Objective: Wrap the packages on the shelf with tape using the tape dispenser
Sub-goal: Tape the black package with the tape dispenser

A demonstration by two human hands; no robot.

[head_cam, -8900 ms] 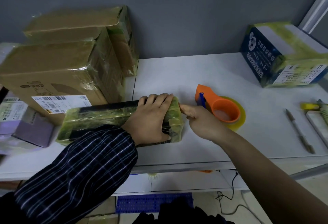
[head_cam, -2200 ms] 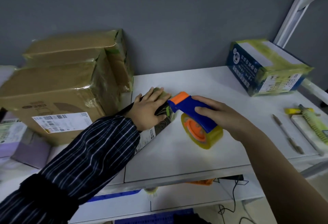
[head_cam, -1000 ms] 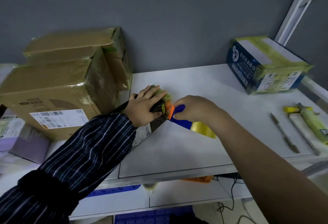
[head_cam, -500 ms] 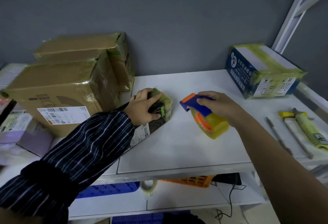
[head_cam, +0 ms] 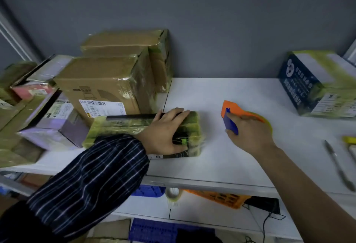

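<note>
The left hand (head_cam: 165, 131) rests across the right end of a flat tape-wrapped package (head_cam: 125, 127) lying near the shelf's (head_cam: 221, 162) front edge, fingertips reaching its far side. Just to its right, the right hand (head_cam: 248, 133) grips the orange-and-blue tape dispenser (head_cam: 231, 108), which lies on the shelf. Taped brown cartons (head_cam: 100, 77) stand at the left rear, and a blue box (head_cam: 300, 86) sits at the right rear corner.
</note>
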